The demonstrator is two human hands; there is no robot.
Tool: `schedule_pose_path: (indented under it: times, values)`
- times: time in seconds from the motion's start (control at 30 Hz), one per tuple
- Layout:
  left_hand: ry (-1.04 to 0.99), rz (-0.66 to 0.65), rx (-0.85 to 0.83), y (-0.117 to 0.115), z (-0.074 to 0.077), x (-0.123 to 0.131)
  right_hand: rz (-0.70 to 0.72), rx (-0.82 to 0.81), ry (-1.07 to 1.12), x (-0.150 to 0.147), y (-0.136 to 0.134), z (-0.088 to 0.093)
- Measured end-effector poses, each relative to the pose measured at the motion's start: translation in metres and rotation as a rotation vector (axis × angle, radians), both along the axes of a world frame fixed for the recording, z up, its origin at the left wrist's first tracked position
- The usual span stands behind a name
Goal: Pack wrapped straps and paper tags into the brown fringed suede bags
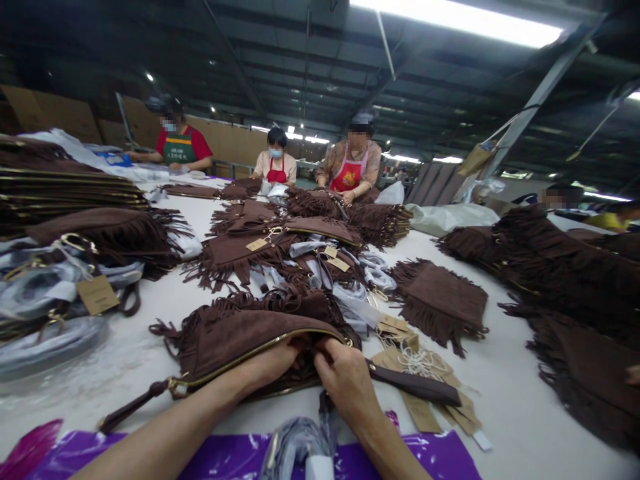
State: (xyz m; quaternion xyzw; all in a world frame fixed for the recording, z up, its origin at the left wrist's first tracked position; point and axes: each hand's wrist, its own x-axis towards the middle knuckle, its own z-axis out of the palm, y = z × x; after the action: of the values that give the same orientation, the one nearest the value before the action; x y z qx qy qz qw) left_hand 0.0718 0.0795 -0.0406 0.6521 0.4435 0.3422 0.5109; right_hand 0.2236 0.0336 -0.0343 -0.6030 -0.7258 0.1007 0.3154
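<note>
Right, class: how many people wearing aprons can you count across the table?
3: green apron far left, small red apron centre, large red apron just right of it. People at the right edge are too hidden to tell.

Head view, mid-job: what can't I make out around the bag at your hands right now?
Head view:
- Fingertips of the left hand: hidden inside the opening of the brown fringed bag.
- Grip of the right hand: fingers curl under, so what they pinch is hidden.
- Print on the paper tag: too small.
- Grey bundle: cut off by the bottom edge.
</note>
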Motion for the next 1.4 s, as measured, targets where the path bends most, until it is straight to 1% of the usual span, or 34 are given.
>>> schedule_pose_path:
  times: [0.07, 0.13, 0.17, 0.2, 0.23, 0.27, 0.3, 0.33, 0.4, 0.47, 0.53, 0.63, 0.7, 0.77, 0.83, 0.9, 0.97, 1.07, 1.17, 1.3, 1.4]
  values:
    - [0.061, -0.026, 0.042, -0.003, 0.011, -0.001, 0.057, 0.007, 0.027, 0.003, -0.001, 0.005]
    - [0.116, -0.052, 0.12, -0.009, 0.031, -0.007, 0.122, 0.019, 0.097, 0.006, -0.006, 0.013]
    - [0.154, -0.079, 0.17, -0.013, 0.043, -0.011, 0.158, -0.004, 0.193, 0.008, -0.009, 0.017]
    - [0.202, -0.115, 0.224, -0.018, 0.056, -0.015, 0.201, -0.059, 0.343, 0.01, -0.012, 0.022]
    - [0.245, -0.154, 0.271, -0.022, 0.068, -0.019, 0.25, -0.138, 0.539, 0.011, -0.014, 0.027]
    - [0.259, -0.192, 0.303, -0.026, 0.079, -0.023, 0.302, -0.224, 0.761, 0.011, -0.017, 0.031]
    - [0.23, -0.227, 0.305, -0.03, 0.088, -0.025, 0.349, -0.3, 0.983, 0.01, -0.018, 0.036]
    - [0.158, -0.254, 0.273, -0.032, 0.095, -0.026, 0.386, -0.352, 1.171, 0.009, -0.018, 0.04]
    - [-0.042, -0.269, 0.131, -0.033, 0.1, -0.025, 0.415, -0.375, 1.428, 0.005, -0.016, 0.047]
    - [-0.141, -0.26, -0.01, -0.031, 0.098, -0.023, 0.395, -0.374, 1.544, 0.001, -0.011, 0.052]
    - [-0.118, -0.242, -0.085, -0.029, 0.092, -0.02, 0.355, -0.391, 1.567, -0.003, -0.005, 0.053]
    - [-0.092, -0.315, -0.097, -0.031, 0.082, -0.016, 0.323, -0.411, 1.528, -0.008, 0.0, 0.052]
    - [-0.146, -0.382, -0.127, -0.033, 0.074, -0.013, 0.361, -0.41, 1.474, -0.012, 0.001, 0.053]
    - [-0.24, -0.402, -0.194, -0.034, 0.063, -0.009, 0.397, -0.387, 1.456, -0.013, 0.0, 0.056]
    - [-0.339, -0.356, -0.242, -0.03, 0.051, -0.007, 0.372, -0.371, 1.518, -0.008, 0.0, 0.058]
    - [-0.419, -0.319, -0.24, -0.025, 0.039, -0.005, 0.301, -0.356, 1.581, 0.004, -0.001, 0.057]
    - [-0.46, -0.321, -0.235, -0.021, 0.033, -0.005, 0.224, -0.32, 1.524, 0.018, -0.001, 0.05]
    - [-0.428, -0.352, -0.229, -0.02, 0.033, -0.005, 0.193, -0.287, 1.271, 0.031, -0.003, 0.036]
    - [-0.367, -0.347, -0.22, -0.025, 0.04, -0.005, 0.233, -0.294, 1.137, 0.027, -0.003, 0.026]
    - [-0.333, -0.339, -0.215, -0.033, 0.051, -0.003, 0.266, -0.292, 1.159, 0.013, -0.001, 0.026]
    - [-0.208, -0.289, -0.097, -0.039, 0.057, -0.004, 0.248, -0.298, 1.238, 0.013, -0.001, 0.028]
